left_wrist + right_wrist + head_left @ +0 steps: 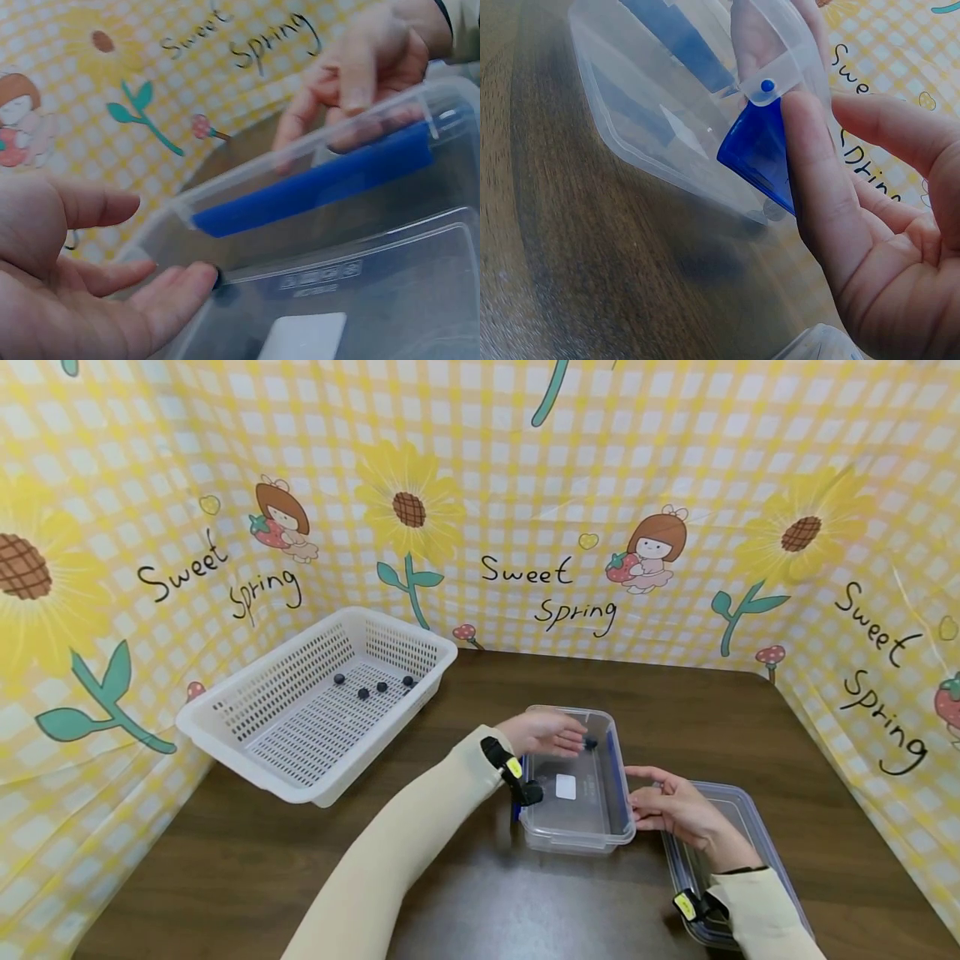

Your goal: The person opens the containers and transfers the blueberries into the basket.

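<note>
A clear plastic food container [592, 827] with blue side latches stands uncovered on the table, a white label on its bottom. Inside, near its far end, lies a small dark ball [590, 743] that looks like a blueberry. My left hand [543, 732] is over the container, its fingers extended and holding nothing; in the left wrist view a fingertip partly covers the ball [218, 278]. My right hand [678, 810] touches the container's right wall from outside. In the right wrist view, one of its fingers [814, 157] rests against the hanging blue latch [757, 154].
A white slotted basket [300, 789] at the left holds several similar dark balls [363, 693]. The container's clear lid [750, 814] lies on the brown table [465, 877] beneath my right forearm. A checked, flower-printed cloth [517, 510] encloses the back and sides.
</note>
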{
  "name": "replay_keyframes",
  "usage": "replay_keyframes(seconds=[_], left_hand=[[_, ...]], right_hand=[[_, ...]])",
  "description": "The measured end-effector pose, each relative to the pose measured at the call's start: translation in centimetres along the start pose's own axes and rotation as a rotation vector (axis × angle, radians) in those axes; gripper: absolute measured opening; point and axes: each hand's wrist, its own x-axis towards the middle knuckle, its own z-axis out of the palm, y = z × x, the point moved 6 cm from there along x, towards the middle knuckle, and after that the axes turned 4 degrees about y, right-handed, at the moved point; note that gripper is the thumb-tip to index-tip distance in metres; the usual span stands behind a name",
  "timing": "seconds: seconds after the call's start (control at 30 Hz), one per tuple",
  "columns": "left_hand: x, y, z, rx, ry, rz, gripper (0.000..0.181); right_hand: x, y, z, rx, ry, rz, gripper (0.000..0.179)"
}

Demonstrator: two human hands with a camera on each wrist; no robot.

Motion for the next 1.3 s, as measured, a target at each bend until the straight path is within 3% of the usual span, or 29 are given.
replay_keyframes(seconds=[0.37, 0.47, 0.57, 0.67, 0.7, 0.8, 0.87, 0.97, 1.03, 1.1, 1.23, 1.3], left_hand=[[2.6, -2.3, 0.4, -0.061, 0.134, -0.023, 0.038], [3.3, -2.5, 0.7, -0.055, 0.201, -0.011, 0.039], [7.6, -4.1, 0.0, -0.092, 0.182, -0.002, 0.032], [9.4, -4.7, -0.3, -0.117, 0.149, -0.014, 0.026], [9.3, -4.7, -0.3, -0.127, 0.136, -0.023, 0.025], [5.7, -3.4, 0.9, -0.109, 0.169, -0.05, 0.029], [5.7, -3.4, 1.2, -0.109, 0.174, -0.062, 0.028], [10.2, -5.1, 0.6, -0.11, 0.123, -0.065, 0.015], [11.8, -5.9, 0.6, -0.094, 0.116, -0.061, 0.009], [11.3, -5.7, 1.1, -0.054, 0.112, -0.05, 0.007], [5.0, -3.3, 2.8, 0.019, 0.124, -0.029, 0.014], [3.1, -2.5, 3.3, 0.056, 0.116, -0.014, 0.019]], right_hand=[[0.1, -0.1, 0.1, -0.011, -0.001, 0.008, 0.037], [0.0, -0.2, 0.1, -0.011, 0.008, 0.012, 0.036], [0.0, -0.3, 0.1, -0.012, 0.02, 0.017, 0.035], [0.0, -0.3, 0.1, -0.013, 0.028, 0.024, 0.035], [0.0, -0.3, 0.1, -0.013, 0.029, 0.025, 0.035], [-0.1, -0.3, 0.1, -0.009, 0.027, 0.025, 0.035], [-0.1, -0.4, 0.0, -0.006, 0.026, 0.022, 0.035], [-0.1, -0.3, 0.0, -0.008, 0.026, 0.021, 0.036], [-0.1, -0.3, -0.1, -0.014, 0.027, 0.022, 0.036], [-0.2, -0.2, -0.1, -0.018, 0.027, 0.022, 0.036], [-0.2, -0.1, 0.0, -0.017, 0.019, 0.015, 0.036], [-0.3, -0.1, 0.0, -0.01, 0.012, 0.007, 0.037]])
